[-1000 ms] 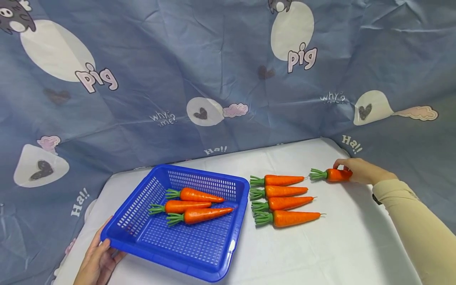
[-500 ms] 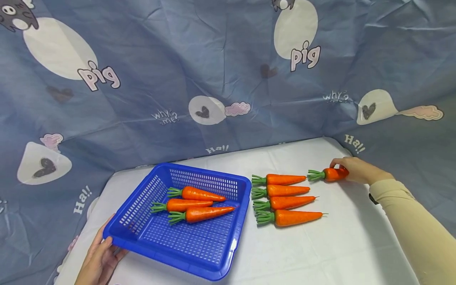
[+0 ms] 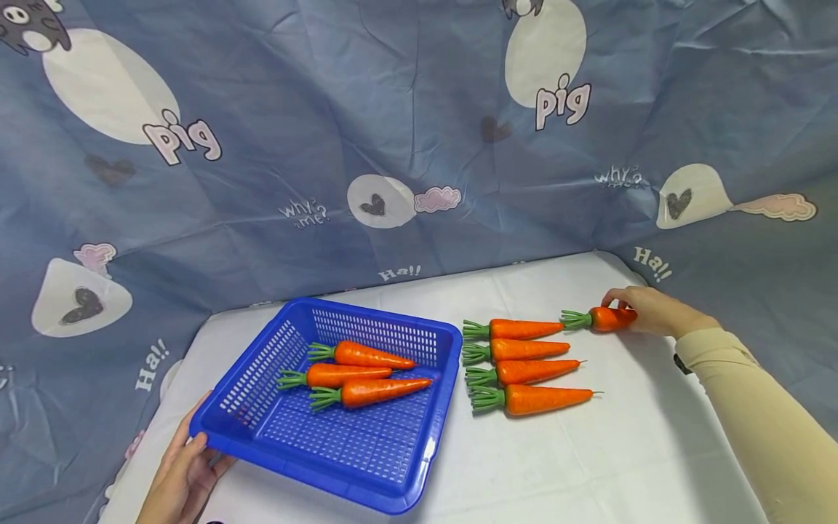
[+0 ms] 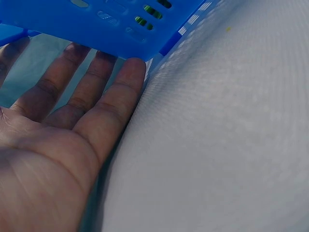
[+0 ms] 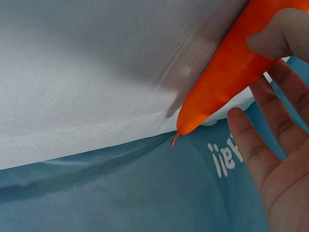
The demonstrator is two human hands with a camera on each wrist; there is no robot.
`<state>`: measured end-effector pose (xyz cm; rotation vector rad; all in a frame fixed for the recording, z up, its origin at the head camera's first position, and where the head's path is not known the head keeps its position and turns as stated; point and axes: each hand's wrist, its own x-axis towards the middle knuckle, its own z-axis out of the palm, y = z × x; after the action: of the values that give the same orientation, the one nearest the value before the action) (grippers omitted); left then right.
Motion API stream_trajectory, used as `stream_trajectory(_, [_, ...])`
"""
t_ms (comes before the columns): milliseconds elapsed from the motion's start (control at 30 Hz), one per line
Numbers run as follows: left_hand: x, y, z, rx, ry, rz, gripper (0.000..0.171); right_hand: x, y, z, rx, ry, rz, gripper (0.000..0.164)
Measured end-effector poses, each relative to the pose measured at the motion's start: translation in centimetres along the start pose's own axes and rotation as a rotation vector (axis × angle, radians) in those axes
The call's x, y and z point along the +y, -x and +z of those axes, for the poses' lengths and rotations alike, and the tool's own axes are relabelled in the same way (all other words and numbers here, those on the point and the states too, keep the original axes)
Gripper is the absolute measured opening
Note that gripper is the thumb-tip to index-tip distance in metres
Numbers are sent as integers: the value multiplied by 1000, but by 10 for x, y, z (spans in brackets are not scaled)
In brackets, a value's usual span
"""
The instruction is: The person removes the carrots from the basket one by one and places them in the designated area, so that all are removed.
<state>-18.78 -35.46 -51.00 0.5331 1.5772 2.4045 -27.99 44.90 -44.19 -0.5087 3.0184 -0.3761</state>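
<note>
My left hand [image 3: 180, 473] holds the near left corner of a blue plastic basket [image 3: 314, 484], thumb on the rim and fingers beneath. In the left wrist view those fingers [image 4: 108, 113] reach up to the basket's wall [image 4: 87, 29]. Three orange carrots with green stems, one of them the middle carrot [image 3: 347, 375], lie inside. At the far right of the table my right hand [image 3: 655, 313] pinches another carrot [image 3: 605, 319] by its body, stem pointing left. The right wrist view shows the thumb on this carrot [image 5: 227, 72] and its thin tip hanging free of the fingers.
Several carrots lie in a column right of the basket, stems to the left; the nearest carrot [image 3: 546, 400] is the longest. White cloth [image 3: 589, 466] covers the table. A blue printed curtain [image 3: 406, 131] rises behind and at the sides.
My right hand has shifted slightly left with its carrot, whose stem now comes right up to the tip of the farthest carrot in the column. My left hand stays at the basket corner.
</note>
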Motion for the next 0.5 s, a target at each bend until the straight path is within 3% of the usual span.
stream_trajectory(300, [-2, -1, 1, 58, -34, -15, 57, 1, -3, 0, 7, 8, -6, 50])
stream_trajectory(500, [-3, 0, 1, 42, -15, 4, 58, 0, -3, 2, -8, -17, 6, 49])
